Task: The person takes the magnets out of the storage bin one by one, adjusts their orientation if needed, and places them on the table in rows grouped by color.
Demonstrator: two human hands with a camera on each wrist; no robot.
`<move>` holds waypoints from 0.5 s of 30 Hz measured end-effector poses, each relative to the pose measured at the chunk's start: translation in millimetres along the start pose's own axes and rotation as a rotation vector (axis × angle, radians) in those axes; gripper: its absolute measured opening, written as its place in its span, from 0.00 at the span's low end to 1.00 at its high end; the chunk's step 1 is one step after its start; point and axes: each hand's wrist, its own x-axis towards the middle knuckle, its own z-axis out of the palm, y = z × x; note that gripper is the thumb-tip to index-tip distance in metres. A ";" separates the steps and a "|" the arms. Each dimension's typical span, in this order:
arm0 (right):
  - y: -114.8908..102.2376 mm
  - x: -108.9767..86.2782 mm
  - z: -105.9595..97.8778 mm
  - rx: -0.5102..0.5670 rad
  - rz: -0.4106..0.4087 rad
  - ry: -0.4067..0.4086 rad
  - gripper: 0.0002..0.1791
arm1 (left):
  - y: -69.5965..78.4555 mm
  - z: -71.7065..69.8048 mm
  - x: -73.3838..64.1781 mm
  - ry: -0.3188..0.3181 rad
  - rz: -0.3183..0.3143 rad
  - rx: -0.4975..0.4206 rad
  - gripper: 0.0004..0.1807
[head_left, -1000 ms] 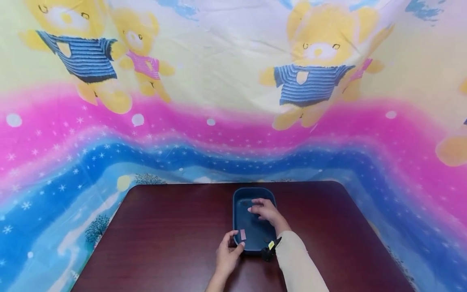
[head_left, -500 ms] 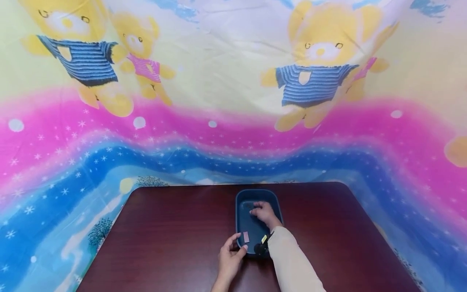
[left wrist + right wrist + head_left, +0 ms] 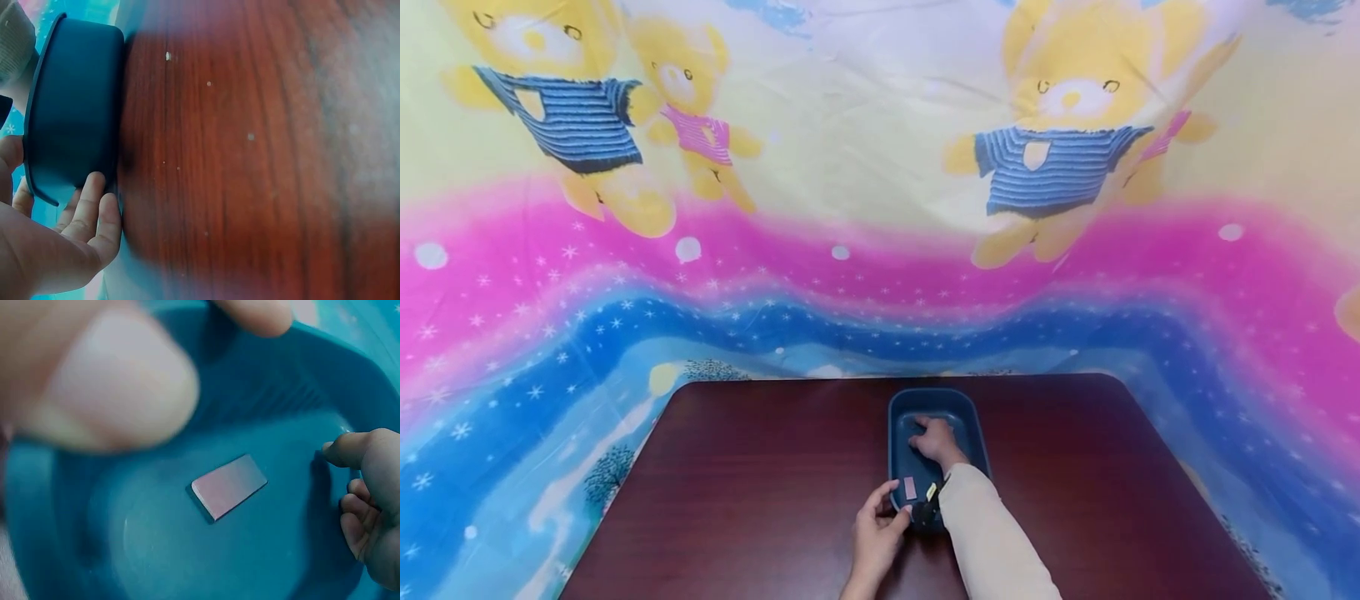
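A cloth-screened nook: teddy-bear fabric (image 3: 865, 125) hangs around a dark wood-grain table (image 3: 760, 475).

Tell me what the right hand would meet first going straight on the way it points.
Probably the inside of the blue tub: the right hand points into it, toward its far left side; depth is hard to judge.

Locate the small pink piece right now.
In the head view, the small pink piece lies on the floor of the blue tray, near its lower-left corner, beside the left hand.
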 end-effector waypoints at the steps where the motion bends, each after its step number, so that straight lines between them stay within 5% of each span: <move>1: -0.4 -0.3 -0.2 -0.002 -0.002 -0.006 0.24 | -3.0 0.3 0.8 0.004 0.000 0.005 0.21; 8: -4.2 -5.3 2.1 0.050 0.001 0.022 0.20 | -32.0 0.8 11.7 0.013 0.007 -0.009 0.23; 15: -0.7 -9.1 9.0 -0.118 0.001 0.091 0.15 | -34.6 -0.3 11.2 -0.009 0.022 0.007 0.22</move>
